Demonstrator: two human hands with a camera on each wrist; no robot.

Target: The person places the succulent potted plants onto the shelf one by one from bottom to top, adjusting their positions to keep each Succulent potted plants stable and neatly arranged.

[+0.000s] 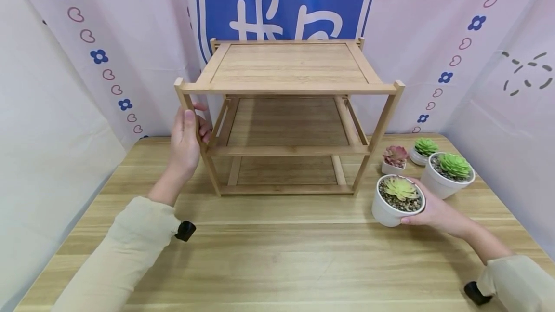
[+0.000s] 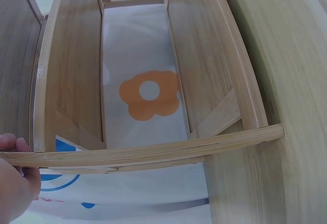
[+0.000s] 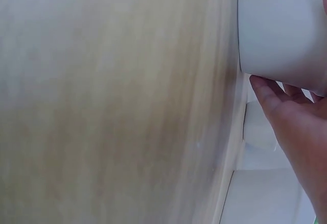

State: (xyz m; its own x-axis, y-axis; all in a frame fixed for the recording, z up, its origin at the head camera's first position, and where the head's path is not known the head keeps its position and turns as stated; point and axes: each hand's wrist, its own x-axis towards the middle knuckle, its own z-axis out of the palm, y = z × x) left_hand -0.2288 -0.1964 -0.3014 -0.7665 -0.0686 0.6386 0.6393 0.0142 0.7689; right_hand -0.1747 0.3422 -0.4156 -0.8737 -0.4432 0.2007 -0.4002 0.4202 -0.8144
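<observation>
A three-tier wooden shelf (image 1: 290, 150) stands at the back middle of the table. My left hand (image 1: 185, 141) grips its front left post, thumb in front and fingers curled behind; the left wrist view shows the same hand (image 2: 16, 180) around the post (image 2: 138, 155). At the right, my right hand (image 1: 435, 211) holds a white round pot (image 1: 387, 211) with a yellow-green succulent (image 1: 400, 188) in gravel. In the right wrist view the fingers lie along the side of the white pot (image 3: 281, 35), whose base is at or close to the tabletop.
Behind the held pot are a red succulent (image 1: 395, 156) in a small square pot, a green succulent (image 1: 426, 146) in a low white pot, and a larger potted green succulent (image 1: 454, 165). Printed curtains (image 1: 416, 23) hang directly behind the wooden table (image 1: 277, 254).
</observation>
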